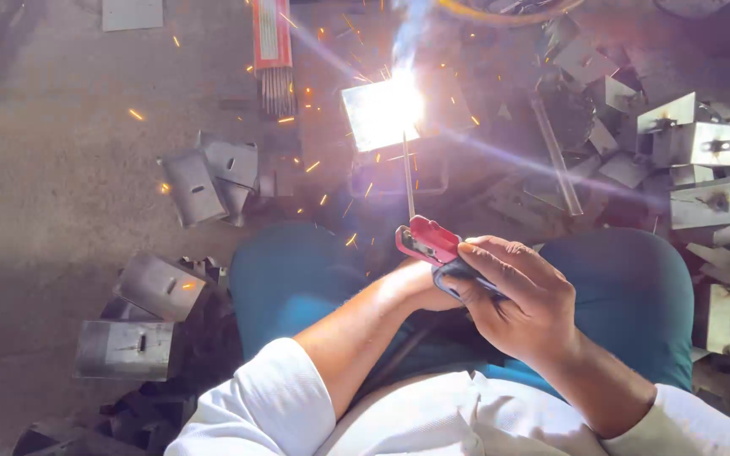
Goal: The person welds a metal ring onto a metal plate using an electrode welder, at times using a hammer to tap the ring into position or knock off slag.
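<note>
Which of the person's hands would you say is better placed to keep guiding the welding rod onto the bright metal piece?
Probably the right hand: it grips the red electrode holder, whose rod reaches the glowing plate. The left hand sits mostly hidden under it, seemingly steadying it.

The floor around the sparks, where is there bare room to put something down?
Bare concrete floor lies far left, bordered by the bent metal plates and the bundle of welding rods. The right side is crowded with a heap of metal brackets. The right hand holds the red electrode holder.
</note>
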